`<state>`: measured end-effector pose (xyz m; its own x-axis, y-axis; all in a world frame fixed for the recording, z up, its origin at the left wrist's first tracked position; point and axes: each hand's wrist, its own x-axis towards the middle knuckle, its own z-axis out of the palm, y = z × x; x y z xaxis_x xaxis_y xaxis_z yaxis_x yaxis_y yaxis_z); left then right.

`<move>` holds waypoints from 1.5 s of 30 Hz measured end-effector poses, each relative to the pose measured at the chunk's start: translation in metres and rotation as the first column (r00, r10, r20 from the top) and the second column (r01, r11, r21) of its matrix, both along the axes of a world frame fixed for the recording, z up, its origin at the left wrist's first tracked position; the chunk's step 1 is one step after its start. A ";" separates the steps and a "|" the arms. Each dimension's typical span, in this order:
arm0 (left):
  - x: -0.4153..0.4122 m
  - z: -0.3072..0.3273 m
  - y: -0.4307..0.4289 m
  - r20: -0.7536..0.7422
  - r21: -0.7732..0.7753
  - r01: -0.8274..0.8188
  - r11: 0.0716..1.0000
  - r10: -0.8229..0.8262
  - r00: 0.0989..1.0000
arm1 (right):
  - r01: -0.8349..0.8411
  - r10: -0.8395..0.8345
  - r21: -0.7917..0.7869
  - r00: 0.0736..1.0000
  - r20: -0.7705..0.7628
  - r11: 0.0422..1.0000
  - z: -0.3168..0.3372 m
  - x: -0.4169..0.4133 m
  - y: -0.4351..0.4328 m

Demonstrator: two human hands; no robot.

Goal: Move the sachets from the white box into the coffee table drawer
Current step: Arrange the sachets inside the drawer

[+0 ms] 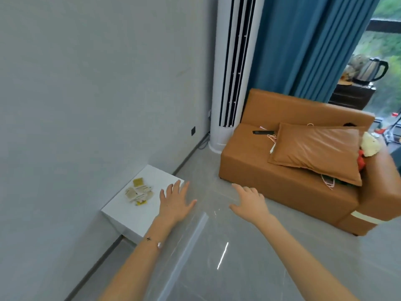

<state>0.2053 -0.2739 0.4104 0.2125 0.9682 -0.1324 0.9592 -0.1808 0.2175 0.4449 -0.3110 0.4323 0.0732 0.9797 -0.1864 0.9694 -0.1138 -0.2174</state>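
Both the left hand and right hand hover empty, fingers spread; sachets lie near the white box's far edge.

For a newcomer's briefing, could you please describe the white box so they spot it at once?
From the tall white air conditioner, follow the wall toward the camera. The white box stands low against it. Unlike the brown sofa, it is small, white and has sachets piled on top.
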 end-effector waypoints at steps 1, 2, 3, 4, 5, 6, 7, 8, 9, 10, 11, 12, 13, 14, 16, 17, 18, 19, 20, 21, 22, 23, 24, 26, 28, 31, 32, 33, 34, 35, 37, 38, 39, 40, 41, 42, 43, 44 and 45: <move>0.001 0.000 0.007 0.009 -0.001 -0.038 0.999 0.038 0.999 | -0.039 0.039 0.004 0.999 -0.007 0.999 0.002 0.003 0.016; 0.002 0.000 0.012 0.020 -0.001 -0.075 0.997 0.075 0.997 | -0.077 0.077 0.010 0.997 -0.012 0.997 0.004 0.006 0.032; 0.002 0.000 0.016 0.028 0.000 -0.111 0.994 0.111 0.993 | -0.113 0.113 0.013 0.993 -0.017 0.994 0.004 0.006 0.047; 0.000 -0.002 0.019 0.028 0.001 -0.149 0.989 0.149 0.988 | -0.154 0.154 0.014 0.988 -0.022 0.988 0.003 0.005 0.062; -0.003 -0.005 0.021 0.022 -0.004 -0.190 0.982 0.190 0.982 | -0.193 0.193 0.006 0.981 -0.027 0.981 0.001 0.002 0.075; -0.007 -0.009 0.022 0.012 -0.014 -0.234 0.972 0.234 0.972 | -0.232 0.231 -0.007 0.972 -0.033 0.973 -0.001 -0.004 0.087; -0.012 -0.013 0.022 0.003 -0.026 -0.281 0.959 0.281 0.960 | -0.266 0.265 -0.028 0.963 -0.045 0.963 -0.004 -0.011 0.098; -0.018 -0.017 0.023 0.000 -0.042 -0.326 0.944 0.326 0.945 | -0.300 0.297 -0.047 0.953 -0.060 0.953 -0.007 -0.020 0.108; -0.025 -0.020 0.025 -0.001 -0.058 -0.366 0.929 0.366 0.930 | -0.334 0.328 -0.068 0.941 -0.079 0.940 -0.010 -0.030 0.118; -0.034 -0.023 0.028 -0.004 -0.072 -0.401 0.913 0.402 0.916 | -0.372 0.364 -0.087 0.927 -0.095 0.924 -0.013 -0.042 0.128; -0.043 -0.025 0.032 -0.013 -0.078 -0.433 0.898 0.434 0.901 | -0.413 0.403 -0.101 0.909 -0.106 0.905 -0.017 -0.054 0.139; -0.053 -0.028 0.038 -0.024 -0.079 -0.465 0.882 0.464 0.885 | -0.455 0.444 -0.112 0.889 -0.112 0.884 -0.021 -0.066 0.151; -0.062 -0.032 0.044 -0.035 -0.080 -0.495 0.865 0.494 0.869 | -0.493 0.481 -0.112 0.869 -0.119 0.863 -0.025 -0.077 0.163; -0.071 -0.036 0.052 -0.044 -0.079 -0.527 0.846 0.525 0.850 | -0.525 0.513 -0.104 0.849 -0.127 0.844 -0.029 -0.089 0.178; -0.091 -0.047 0.073 -0.046 -0.095 -0.596 0.797 0.595 0.803 | -0.571 0.558 -0.085 0.818 -0.137 0.816 -0.037 -0.113 0.209; -0.100 -0.054 0.085 -0.030 -0.116 -0.632 0.766 0.634 0.773 | -0.588 0.575 -0.087 0.807 -0.137 0.804 -0.042 -0.124 0.226; -0.109 -0.061 0.098 -0.009 -0.145 -0.660 0.737 0.666 0.746 | -0.600 0.587 -0.095 0.798 -0.137 0.794 -0.046 -0.134 0.243; -0.118 -0.067 0.112 0.000 -0.172 -0.675 0.717 0.686 0.728 | -0.610 0.597 -0.107 0.791 -0.132 0.785 -0.051 -0.144 0.260; -0.127 -0.073 0.125 -0.009 -0.193 -0.681 0.706 0.693 0.721 | -0.617 0.605 -0.127 0.787 -0.122 0.777 -0.054 -0.152 0.276; -0.136 -0.079 0.138 -0.029 -0.208 -0.682 0.701 0.693 0.721 | -0.620 0.610 -0.145 0.785 -0.111 0.771 -0.057 -0.160 0.293; -0.145 -0.084 0.151 -0.050 -0.216 -0.682 0.698 0.690 0.722 | -0.618 0.610 -0.158 0.786 -0.104 0.770 -0.058 -0.167 0.309; -0.154 -0.088 0.164 -0.068 -0.222 -0.683 0.695 0.688 0.722 | -0.616 0.608 -0.165 0.787 -0.102 0.770 -0.059 -0.174 0.325; -0.162 -0.092 0.178 -0.079 -0.224 -0.684 0.695 0.686 0.723 | -0.615 0.607 -0.165 0.788 -0.103 0.771 -0.061 -0.181 0.340; -0.176 -0.100 0.205 -0.078 -0.230 -0.684 0.693 0.687 0.722 | -0.622 0.613 -0.161 0.783 -0.106 0.766 -0.067 -0.195 0.369; -0.188 -0.110 0.227 -0.058 -0.263 -0.688 0.676 0.701 0.711 | -0.627 0.617 -0.193 0.778 -0.117 0.755 -0.080 -0.207 0.394; -0.202 -0.144 0.252 0.028 -0.342 -0.683 0.646 0.733 0.680 | -0.622 0.613 -0.299 0.778 -0.135 0.724 -0.113 -0.227 0.426; -0.206 -0.160 0.258 0.076 -0.376 -0.672 0.638 0.745 0.663 | -0.622 0.606 -0.324 0.778 -0.162 0.713 -0.129 -0.236 0.434; -0.211 -0.178 0.265 0.140 -0.411 -0.659 0.630 0.758 0.637 | -0.617 0.586 -0.340 0.785 -0.201 0.710 -0.149 -0.246 0.443; -0.211 -0.198 0.270 0.207 -0.459 -0.649 0.607 0.783 0.586 | -0.602 0.548 -0.373 0.798 -0.251 0.706 -0.169 -0.255 0.449; -0.210 -0.217 0.275 0.261 -0.503 -0.646 0.574 0.814 0.519 | -0.582 0.498 -0.412 0.813 -0.301 0.701 -0.190 -0.265 0.455; -0.208 -0.258 0.286 0.320 -0.550 -0.671 0.497 0.868 0.380 | -0.553 0.421 -0.459 0.831 -0.364 0.695 -0.236 -0.288 0.465; -0.207 -0.280 0.292 0.324 -0.563 -0.693 0.450 0.892 0.316 | -0.549 0.405 -0.481 0.834 -0.376 0.684 -0.261 -0.299 0.471; -0.207 -0.303 0.299 0.324 -0.570 -0.714 0.406 0.910 0.259 | -0.545 0.391 -0.502 0.836 -0.385 0.671 -0.286 -0.311 0.478; -0.207 -0.326 0.307 0.327 -0.572 -0.734 0.367 0.922 0.206 | -0.543 0.380 -0.513 0.837 -0.394 0.665 -0.311 -0.323 0.487; -0.206 -0.347 0.315 0.328 -0.572 -0.748 0.336 0.930 0.167 | -0.541 0.372 -0.514 0.838 -0.400 0.665 -0.337 -0.334 0.496; -0.205 -0.368 0.323 0.331 -0.568 -0.763 0.309 0.935 0.132 | -0.546 0.379 -0.503 0.834 -0.400 0.670 -0.363 -0.344 0.506; -0.204 -0.387 0.329 0.334 -0.557 -0.781 0.282 0.937 0.100 | -0.557 0.398 -0.483 0.827 -0.396 0.676 -0.389 -0.353 0.516; -0.205 -0.405 0.335 0.341 -0.538 -0.803 0.259 0.937 0.074 | -0.565 0.417 -0.457 0.821 -0.390 0.687 -0.411 -0.361 0.525; -0.205 -0.421 0.341 0.349 -0.511 -0.829 0.229 0.936 0.043 | -0.567 0.428 -0.431 0.819 -0.382 0.702 -0.431 -0.369 0.534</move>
